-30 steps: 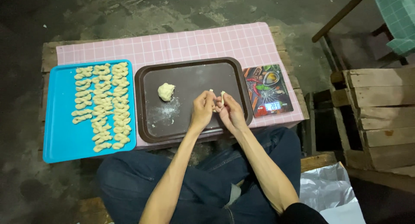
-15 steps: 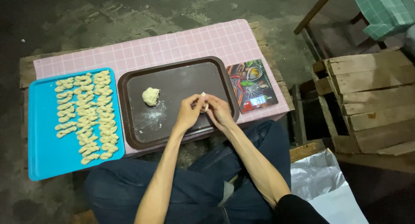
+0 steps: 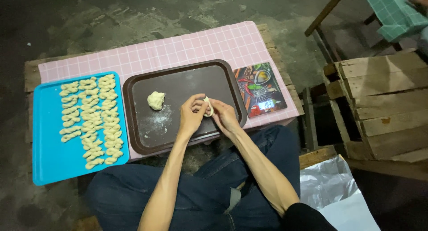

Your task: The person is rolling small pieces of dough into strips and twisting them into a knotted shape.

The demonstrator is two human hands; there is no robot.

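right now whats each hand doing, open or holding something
Left hand: closed on the small dough strip.
Right hand: closed on the same dough strip, over the brown tray.

A low wooden counter (image 3: 30, 73) carries a pink checked cloth (image 3: 196, 46). On the cloth lie a blue plastic tray (image 3: 53, 162) at the left edge, a dark brown tray (image 3: 187, 79) mid-counter, and a patterned flat kitchen scale (image 3: 260, 89) by the right edge.
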